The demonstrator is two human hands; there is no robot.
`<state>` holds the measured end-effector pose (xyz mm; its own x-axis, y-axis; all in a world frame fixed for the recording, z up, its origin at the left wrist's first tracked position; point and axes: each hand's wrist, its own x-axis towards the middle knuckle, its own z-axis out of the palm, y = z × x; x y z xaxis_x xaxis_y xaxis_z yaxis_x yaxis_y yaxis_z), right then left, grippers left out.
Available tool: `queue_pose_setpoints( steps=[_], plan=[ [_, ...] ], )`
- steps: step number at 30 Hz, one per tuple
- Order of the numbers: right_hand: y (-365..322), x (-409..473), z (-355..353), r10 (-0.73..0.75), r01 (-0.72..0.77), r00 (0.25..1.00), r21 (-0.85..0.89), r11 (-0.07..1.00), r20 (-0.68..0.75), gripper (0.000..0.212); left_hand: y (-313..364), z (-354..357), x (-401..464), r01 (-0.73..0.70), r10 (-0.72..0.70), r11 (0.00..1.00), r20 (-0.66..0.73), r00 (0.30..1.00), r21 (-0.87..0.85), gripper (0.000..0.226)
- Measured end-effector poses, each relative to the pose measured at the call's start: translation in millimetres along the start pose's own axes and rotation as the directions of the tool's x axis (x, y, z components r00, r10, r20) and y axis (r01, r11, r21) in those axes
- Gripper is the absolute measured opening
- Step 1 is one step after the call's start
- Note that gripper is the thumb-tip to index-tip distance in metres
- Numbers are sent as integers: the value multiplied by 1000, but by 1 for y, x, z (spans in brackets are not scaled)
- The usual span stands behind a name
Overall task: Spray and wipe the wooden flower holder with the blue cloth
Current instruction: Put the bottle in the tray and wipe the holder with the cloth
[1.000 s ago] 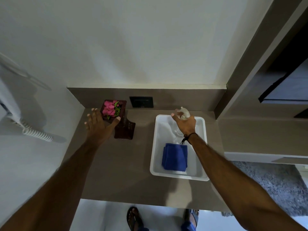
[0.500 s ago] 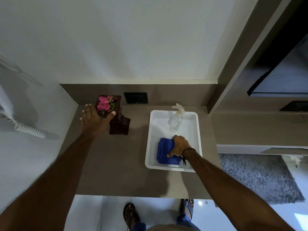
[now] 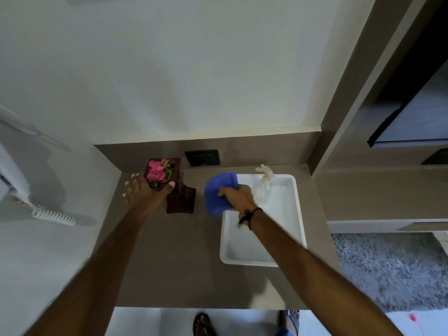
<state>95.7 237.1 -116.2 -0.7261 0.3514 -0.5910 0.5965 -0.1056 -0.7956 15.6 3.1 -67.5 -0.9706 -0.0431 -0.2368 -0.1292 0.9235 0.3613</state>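
The dark wooden flower holder [image 3: 181, 201] with pink flowers [image 3: 158, 172] stands at the back left of the brown counter. My left hand [image 3: 143, 194] rests against its left side, fingers spread, thumb on its front rim. My right hand [image 3: 238, 197] grips the blue cloth [image 3: 217, 192], lifted above the tray's left edge, just right of the holder. The clear spray bottle [image 3: 264, 185] stands upright in the white tray's far end, beside my right hand.
The white tray [image 3: 297, 214] sits on the counter's right half. A black wall socket [image 3: 202, 157] is behind the holder. A white phone with a coiled cord [image 3: 52, 214] hangs at the left wall. A cabinet stands right; a grey rug [image 3: 392, 270] lies below.
My right hand left the spray bottle, dropped onto the blue cloth in the tray, then lifted it up and left toward the holder. My left hand stayed at the holder.
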Motion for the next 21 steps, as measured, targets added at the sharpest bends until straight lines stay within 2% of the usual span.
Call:
queue_pose_setpoints(
  steps=[3, 8, 10, 13, 16, 18, 19, 21],
  plan=[
    [-29, -2, 38, -151, 154, 986, 39, 987, -68, 41, 8, -7, -3, 27, -27, 998, -1, 1000, 49, 109],
    [-40, -5, 98, -318, 319, 947, -16, 948, 57, 29, 18, -10, -6, 71, -70, 997, -10, 997, 33, 109],
    [-27, 4, 110, -302, 305, 951, -49, 951, 67, 23, 18, -10, -6, 73, -73, 997, -3, 997, 23, 109],
    [-3, 21, 118, -208, 235, 969, -234, 943, 137, 23, 17, -9, -7, 75, -75, 997, 3, 997, 16, 106],
    [10, 33, 115, -151, 200, 978, -439, 876, 145, 30, 19, -9, -8, 80, -80, 997, -5, 997, 16, 106],
    [15, 39, 113, -184, 210, 978, -540, 815, 102, 34, 17, -7, -7, 69, -69, 998, -10, 998, 6, 104],
    [16, 41, 113, -202, 216, 975, -558, 801, 87, 35, 16, -7, -7, 63, -63, 998, -9, 998, 4, 105],
    [13, 40, 118, -181, 201, 979, -502, 841, 89, 32, 14, -6, -6, 61, -61, 998, 2, 998, -2, 106]
  ],
)
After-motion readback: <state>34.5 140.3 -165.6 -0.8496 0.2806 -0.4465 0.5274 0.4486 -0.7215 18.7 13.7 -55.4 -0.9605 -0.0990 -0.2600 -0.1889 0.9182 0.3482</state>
